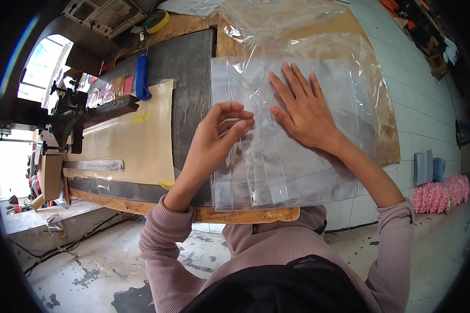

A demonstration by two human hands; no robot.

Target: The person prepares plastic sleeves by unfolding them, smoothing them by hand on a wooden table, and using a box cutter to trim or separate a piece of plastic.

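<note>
My right hand (305, 112) lies flat with its fingers spread on a stack of clear plastic sheets (318, 169), which reaches the table's near edge. To its left, my left hand (219, 130) is curled, thumb and fingertips drawn together in a pinch at the clear plastic. Folded strips of the film run from the fingertips down toward the near edge. Whether one layer or more is between the fingers cannot be made out. Loose, wrinkled clear film (277, 31) spreads over the far part of the stack.
Left of the stack lies a dark mat (193, 78) with a tan sheet (151, 141), a metal ruler (94, 165) and a blue-handled tool (142, 78). A black metal machine (70, 117) stands at the far left. Pink bundles (444, 194) sit on the floor at right.
</note>
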